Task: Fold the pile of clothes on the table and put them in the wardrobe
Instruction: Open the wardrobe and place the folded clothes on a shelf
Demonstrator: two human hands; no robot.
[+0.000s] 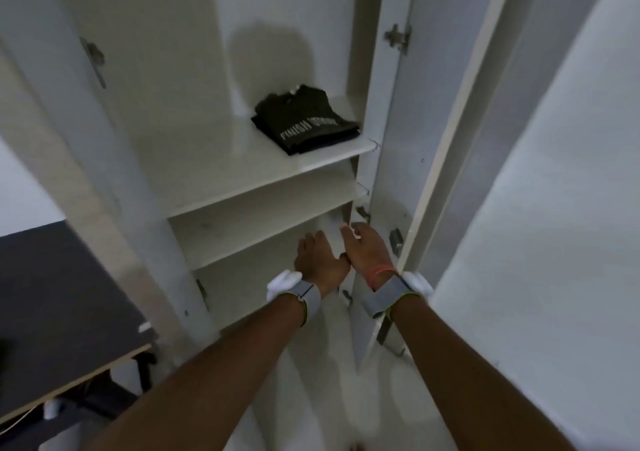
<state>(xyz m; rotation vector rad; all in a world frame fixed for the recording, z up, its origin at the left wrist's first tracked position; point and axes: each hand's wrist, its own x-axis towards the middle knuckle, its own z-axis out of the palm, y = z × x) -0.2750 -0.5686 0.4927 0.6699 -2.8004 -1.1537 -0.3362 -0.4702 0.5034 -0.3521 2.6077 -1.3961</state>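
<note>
A folded black T-shirt (306, 120) with pale lettering lies on the right part of the upper shelf (242, 177) of the open white wardrobe. Both my hands are low in the wardrobe, below the second shelf (256, 232), side by side and almost touching. My left hand (320, 256) reaches forward, palm down, with relaxed fingers and holds nothing. My right hand (363, 248) has its thumb raised and its fingers loosely curled beside the front edge of the right side panel (369, 160). I cannot tell whether it touches the panel. It holds no cloth.
The right wardrobe door (436, 139) stands open just right of my right hand, with hinges on its inner face. The left door (69, 104) is open too. A dark table (59, 305) juts in at the lower left. A white wall fills the right.
</note>
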